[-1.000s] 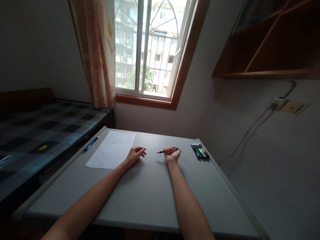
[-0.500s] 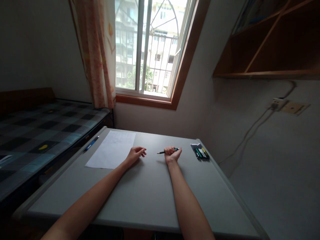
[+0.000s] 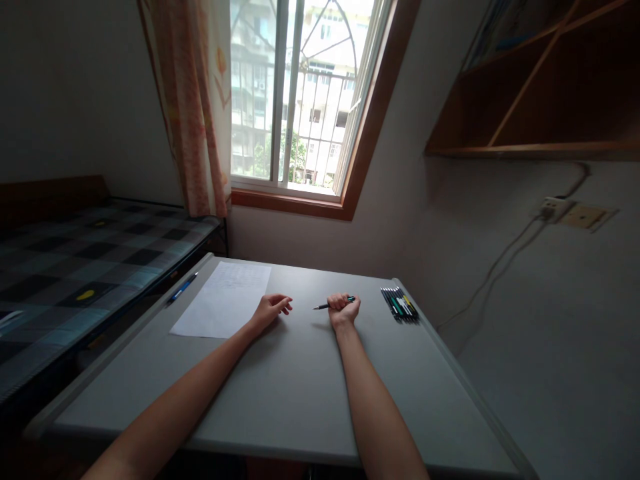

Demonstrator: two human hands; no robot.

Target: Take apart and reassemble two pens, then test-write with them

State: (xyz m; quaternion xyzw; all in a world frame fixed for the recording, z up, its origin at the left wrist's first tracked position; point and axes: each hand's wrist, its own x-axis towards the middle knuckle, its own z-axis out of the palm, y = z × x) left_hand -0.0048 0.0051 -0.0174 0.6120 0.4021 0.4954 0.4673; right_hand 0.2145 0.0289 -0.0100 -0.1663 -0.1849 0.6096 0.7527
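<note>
1. Plaid mattress (image 3: 137, 235): lies on the bed beyond the surface's left side.
2. Blue pen (image 3: 183, 288): rests on the surface (image 3: 300, 387) along its left edge, slanted, beside the paper.
3. Sheet of paper (image 3: 213, 303): lies flat, with faint marks in its upper part, too small to read.
4. Left hand (image 3: 270, 311): appears at the paper's right edge, holding nothing visible; its fingers are loosely curled and slightly apart. Whether it presses on the sheet cannot be told. A relaxed, level palm would seem to steady the arm best.
5. Black pen (image 3: 321, 307): held in the right hand between the two hands, nearly level, its pointed tip toward the left hand. A firm but light hold should prevent the barrel from rolling, with the tip best angled clear of the skin.
6. Right hand (image 3: 343, 311): turned palm-side up, its fingers clamped around the black pen; an even wrap seems preferable to a tight squeeze.
7. Row of pens (image 3: 400, 305): lies side by side near the surface's right edge, well apart from the paper.
</note>
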